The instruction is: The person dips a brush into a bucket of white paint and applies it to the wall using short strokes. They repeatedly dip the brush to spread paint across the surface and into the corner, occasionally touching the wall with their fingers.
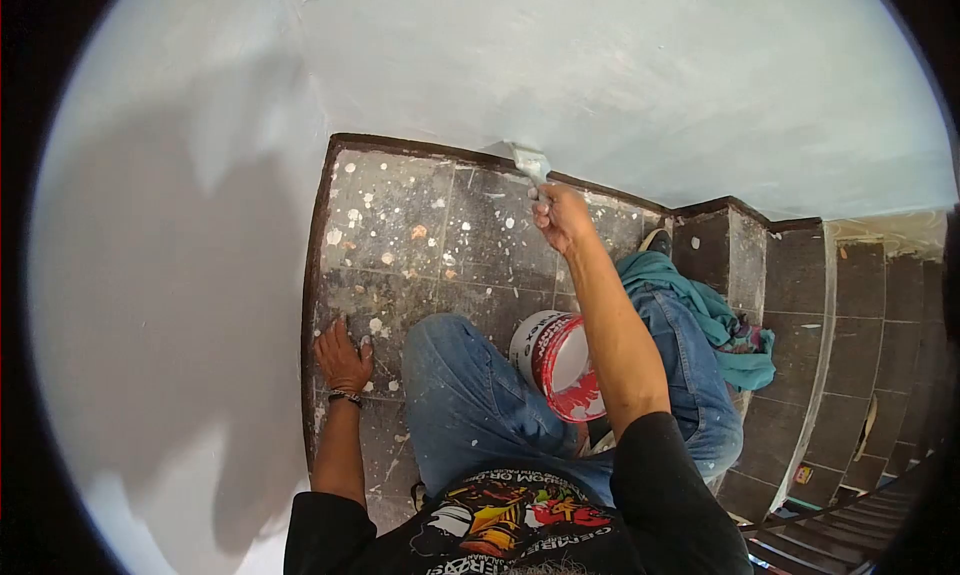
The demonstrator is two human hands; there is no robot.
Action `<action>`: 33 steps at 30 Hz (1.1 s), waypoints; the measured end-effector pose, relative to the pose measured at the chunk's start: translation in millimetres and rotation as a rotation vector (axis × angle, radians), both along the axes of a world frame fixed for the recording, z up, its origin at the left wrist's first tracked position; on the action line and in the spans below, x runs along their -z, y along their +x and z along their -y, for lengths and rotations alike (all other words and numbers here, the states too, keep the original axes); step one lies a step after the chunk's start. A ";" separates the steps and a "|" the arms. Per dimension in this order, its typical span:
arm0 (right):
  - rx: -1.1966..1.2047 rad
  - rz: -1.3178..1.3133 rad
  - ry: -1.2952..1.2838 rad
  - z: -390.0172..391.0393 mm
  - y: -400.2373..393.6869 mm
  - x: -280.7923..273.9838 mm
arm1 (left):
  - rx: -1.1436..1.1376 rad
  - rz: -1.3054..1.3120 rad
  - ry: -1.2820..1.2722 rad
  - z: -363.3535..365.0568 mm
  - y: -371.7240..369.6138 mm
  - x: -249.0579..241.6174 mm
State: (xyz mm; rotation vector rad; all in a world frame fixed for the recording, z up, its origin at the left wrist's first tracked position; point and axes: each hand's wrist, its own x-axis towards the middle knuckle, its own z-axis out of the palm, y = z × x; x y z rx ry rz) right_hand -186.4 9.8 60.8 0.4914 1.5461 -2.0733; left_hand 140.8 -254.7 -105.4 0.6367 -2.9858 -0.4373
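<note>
Paint-spotted dark tiles (490, 300) met the far wall (620, 75); at its foot was 1 whitish brush (529, 161), grasped by the right hand (563, 218). At left, the left hand (343, 359) lay with fingers released; 1 red-white bucket (549, 353) stood between the legs (455, 385).

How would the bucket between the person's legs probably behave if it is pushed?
The bucket would probably keep its shape, since its wall looks firm. Knocked over, it might roll, being round, but the jeans-covered legs on both sides would likely stop it soon. Its weight is hard to judge: the contents are unclear.
</note>
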 end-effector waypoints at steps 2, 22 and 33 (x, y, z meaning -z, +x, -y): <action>-0.042 -0.063 -0.003 0.6 -3.8 -29.9 | 0.001 -0.003 -0.005 1.2 -2.2 0.2; -0.042 0.086 0.062 2.5 -10.5 33.1 | 0.002 -0.040 -0.022 -0.4 -1.5 0.0; -0.038 -0.409 -0.039 -1.7 43.4 -159.7 | -0.004 -0.026 -0.010 -1.1 -1.5 -0.7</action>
